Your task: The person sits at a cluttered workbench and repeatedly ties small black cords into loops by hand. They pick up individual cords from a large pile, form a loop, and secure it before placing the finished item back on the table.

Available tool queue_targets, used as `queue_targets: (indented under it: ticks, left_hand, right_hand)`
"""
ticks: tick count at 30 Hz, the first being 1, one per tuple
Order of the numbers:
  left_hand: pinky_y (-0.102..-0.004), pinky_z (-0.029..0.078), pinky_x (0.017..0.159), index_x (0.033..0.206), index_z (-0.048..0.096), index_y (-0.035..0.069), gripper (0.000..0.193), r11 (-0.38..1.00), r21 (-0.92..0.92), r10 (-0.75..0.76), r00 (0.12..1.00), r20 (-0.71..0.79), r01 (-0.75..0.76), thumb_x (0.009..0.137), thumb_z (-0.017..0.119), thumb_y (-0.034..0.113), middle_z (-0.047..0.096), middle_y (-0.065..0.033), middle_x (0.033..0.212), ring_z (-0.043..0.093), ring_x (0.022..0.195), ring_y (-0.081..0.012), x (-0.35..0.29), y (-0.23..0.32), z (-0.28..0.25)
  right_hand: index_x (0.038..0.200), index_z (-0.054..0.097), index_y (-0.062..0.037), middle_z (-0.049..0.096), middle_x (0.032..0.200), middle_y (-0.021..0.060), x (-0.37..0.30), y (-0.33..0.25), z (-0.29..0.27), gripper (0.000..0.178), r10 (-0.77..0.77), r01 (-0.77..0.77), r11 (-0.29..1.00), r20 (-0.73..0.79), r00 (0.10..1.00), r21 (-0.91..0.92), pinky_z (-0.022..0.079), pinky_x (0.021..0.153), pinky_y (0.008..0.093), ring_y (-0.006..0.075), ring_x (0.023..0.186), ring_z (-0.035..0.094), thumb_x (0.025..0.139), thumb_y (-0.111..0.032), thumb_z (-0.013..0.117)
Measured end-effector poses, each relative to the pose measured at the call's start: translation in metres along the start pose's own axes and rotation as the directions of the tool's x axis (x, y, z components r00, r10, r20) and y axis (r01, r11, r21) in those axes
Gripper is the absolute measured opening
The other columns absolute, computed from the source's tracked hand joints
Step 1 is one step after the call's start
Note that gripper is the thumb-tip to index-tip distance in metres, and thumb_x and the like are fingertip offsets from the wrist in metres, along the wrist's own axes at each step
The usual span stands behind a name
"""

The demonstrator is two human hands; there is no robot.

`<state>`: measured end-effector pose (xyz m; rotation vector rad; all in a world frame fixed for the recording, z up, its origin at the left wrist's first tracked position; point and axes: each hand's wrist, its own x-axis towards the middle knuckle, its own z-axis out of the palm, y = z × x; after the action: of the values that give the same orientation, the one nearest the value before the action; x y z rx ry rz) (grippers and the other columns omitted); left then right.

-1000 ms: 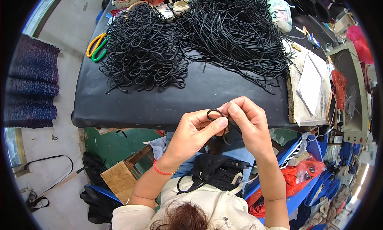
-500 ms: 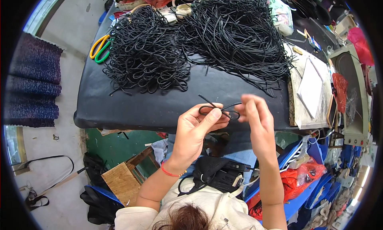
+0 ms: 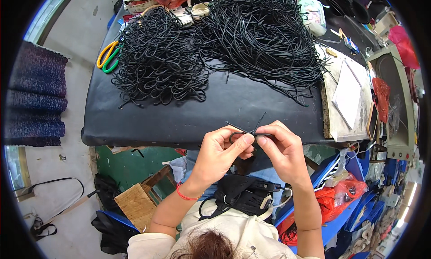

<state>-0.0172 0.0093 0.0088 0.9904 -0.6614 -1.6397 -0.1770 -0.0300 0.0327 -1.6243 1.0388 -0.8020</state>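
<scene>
Between my hands is a thin black cord (image 3: 235, 134) tied in a bow, its two loose ends sticking up and away over the table edge. My left hand (image 3: 223, 152) pinches the left loop between thumb and fingers. The right loop is gripped the same way by my right hand (image 3: 283, 149), close beside the knot. Beyond my hands, at the left, lies a pile of looped black cords (image 3: 161, 63), many shaped like bows. To its right is a large heap of long, straight black cords (image 3: 269, 43).
Scissors with yellow and green handles (image 3: 109, 57) lie left of the looped pile. A board with white sheets (image 3: 345, 95) sits at the table's right end. Below the table stand a wooden stool (image 3: 134, 205) and red plastic bags (image 3: 336, 200). A patterned curtain (image 3: 38, 95) hangs at the left.
My right hand has moved left and closed on the right loop. One cord end now points up and away from the knot. My left hand keeps its pinch.
</scene>
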Motion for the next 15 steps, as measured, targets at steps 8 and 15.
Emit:
queue_targets:
  ticks: [8,15]
  left_hand:
    - [-0.0207,0.050,0.065,0.095,0.059,-0.002,0.018,1.000,0.013,0.028,0.999,-0.038,-0.028,0.088,0.059,0.014,0.063,-0.0049,0.083,0.059,0.072,-0.0078,0.000,-0.005,-0.002]
    - [-0.0211,0.049,0.070,0.110,0.058,-0.001,0.024,0.994,0.051,0.100,0.995,0.016,-0.100,0.089,0.057,0.010,0.062,-0.0033,0.087,0.057,0.076,-0.0059,-0.001,-0.004,0.005]
  right_hand:
    - [0.104,0.058,0.0011,0.056,0.088,0.0019,0.001,-0.005,-0.005,0.019,0.226,-0.262,0.929,0.160,0.961,0.262,0.042,0.064,0.0202,0.0067,0.075,0.051,0.087,-0.008,0.057]
    - [0.091,0.063,0.0030,0.059,0.090,0.0038,0.008,0.000,0.007,0.017,0.142,-0.127,0.975,-0.071,0.987,0.182,0.044,0.066,0.0222,0.0069,0.076,0.054,0.088,-0.013,0.059]
